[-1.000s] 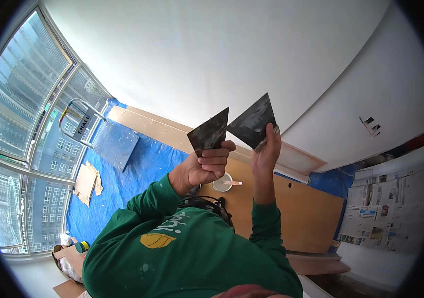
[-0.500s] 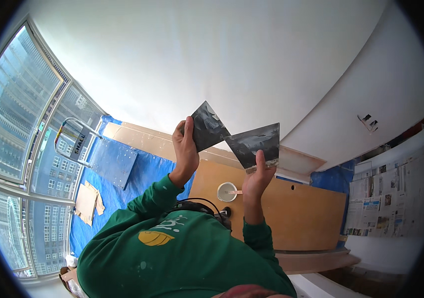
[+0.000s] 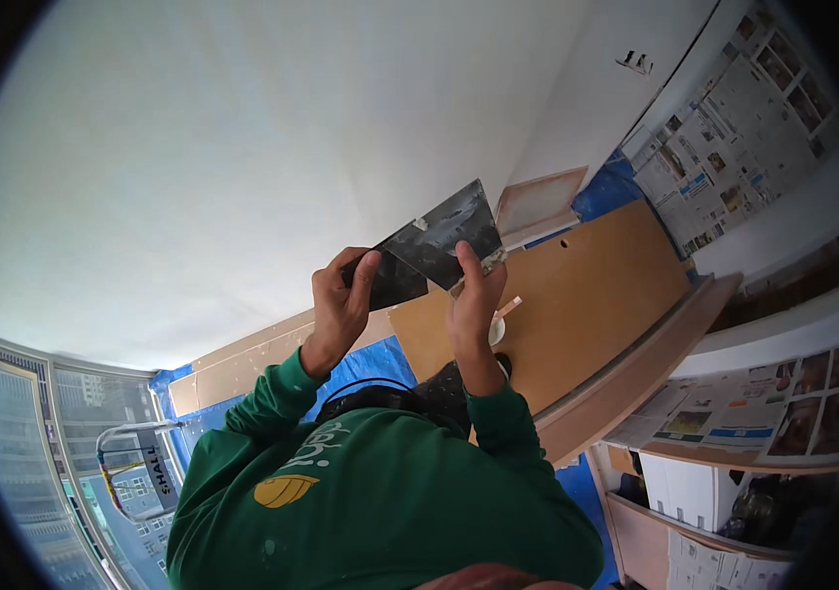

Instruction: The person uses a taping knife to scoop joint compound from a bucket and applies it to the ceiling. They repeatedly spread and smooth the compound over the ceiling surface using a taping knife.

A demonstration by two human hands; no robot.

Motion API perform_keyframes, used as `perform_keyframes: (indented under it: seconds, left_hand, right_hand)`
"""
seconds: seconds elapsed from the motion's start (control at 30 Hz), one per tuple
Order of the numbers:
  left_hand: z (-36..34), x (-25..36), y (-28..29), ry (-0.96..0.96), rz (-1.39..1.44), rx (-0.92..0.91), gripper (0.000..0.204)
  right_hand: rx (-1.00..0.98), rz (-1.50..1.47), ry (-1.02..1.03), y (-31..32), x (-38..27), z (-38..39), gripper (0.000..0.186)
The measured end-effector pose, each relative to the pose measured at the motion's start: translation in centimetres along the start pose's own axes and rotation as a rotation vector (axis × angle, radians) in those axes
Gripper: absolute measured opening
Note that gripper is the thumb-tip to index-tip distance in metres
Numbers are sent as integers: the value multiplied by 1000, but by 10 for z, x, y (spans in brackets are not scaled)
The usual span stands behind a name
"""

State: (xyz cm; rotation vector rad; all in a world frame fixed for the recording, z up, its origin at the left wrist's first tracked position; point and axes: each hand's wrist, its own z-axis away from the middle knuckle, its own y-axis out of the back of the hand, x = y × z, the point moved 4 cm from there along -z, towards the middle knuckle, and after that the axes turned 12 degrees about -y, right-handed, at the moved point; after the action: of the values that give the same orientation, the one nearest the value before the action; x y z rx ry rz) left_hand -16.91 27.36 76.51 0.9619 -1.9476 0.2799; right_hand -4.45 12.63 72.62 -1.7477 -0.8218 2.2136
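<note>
My left hand (image 3: pixel 341 310) is closed on a dark, flat putty blade (image 3: pixel 397 283), thumb on its upper face. My right hand (image 3: pixel 477 320) grips a second dark putty blade (image 3: pixel 459 224), thumb pressed on the face and fingers hidden beneath. The second blade carries grey-white smears, a small white lump at its far left corner and crusted filler along its near edge. It overlaps the first blade, covering part of it. Below my right wrist, a white tub (image 3: pixel 497 331) with a flat stick (image 3: pixel 509 307) is partly hidden by my forearm.
A large white wall (image 3: pixel 242 147) rises ahead. The tub stands on a tan board (image 3: pixel 587 295). Blue sheeting (image 3: pixel 365 369) shows below, newspaper (image 3: pixel 705 157) covers a surface at right, and a metal-framed window (image 3: pixel 6 413) is at left. Shelves (image 3: pixel 724 531) stand lower right.
The view has turned toward the right. The blades, earlier meeting near their corners, now overlap more, with the right blade across the left one. Both hands still hold their blades.
</note>
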Motion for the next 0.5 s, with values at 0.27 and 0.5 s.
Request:
perform_keyframes:
  seconds: [0.27,0.5]
  left_hand:
    - [25,-36,52,515,843,240,28]
    - [39,-74,-18,719,953,104,31]
  right_hand:
    - [37,15,501,-28,27,78,37]
    - [20,950,540,21,54,108,32]
